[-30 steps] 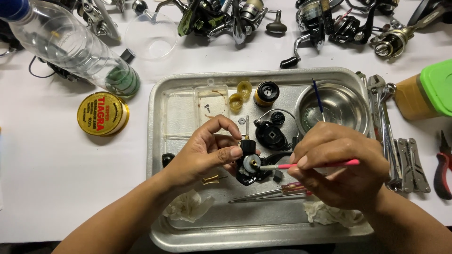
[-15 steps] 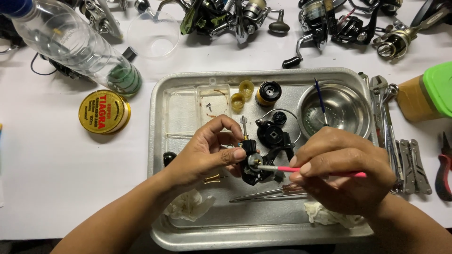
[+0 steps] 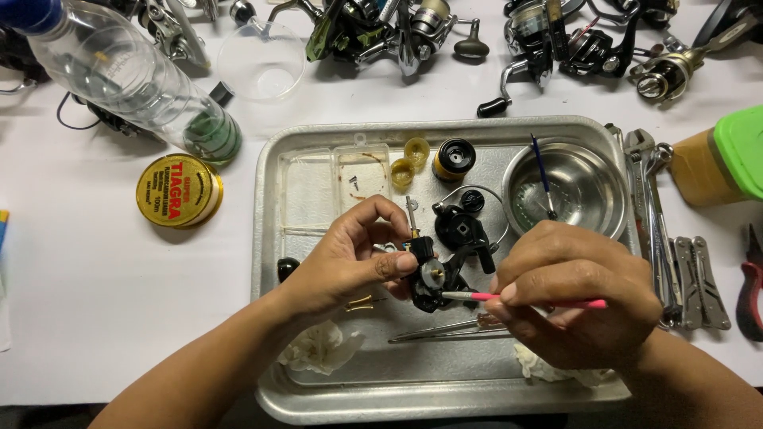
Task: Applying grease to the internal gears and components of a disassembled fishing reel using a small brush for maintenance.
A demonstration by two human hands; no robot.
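Two hands over the dented metal tray [image 3: 270, 238] — reel work underway.
Left hand [image 3: 346, 258] pinches the black fishing-reel body [image 3: 433, 274] above the tray; right hand [image 3: 576, 298] grips a thin pink-handled brush [image 3: 548, 302], tip touching its brass gear.

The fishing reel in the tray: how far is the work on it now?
Already done: the reel is taken apart, with a black spool and two yellow caps lying loose in the metal tray. In hand: the left hand holds the reel body while the right hand puts the tip of a pink brush to its brass gear. Left: the loose parts are not yet back on.
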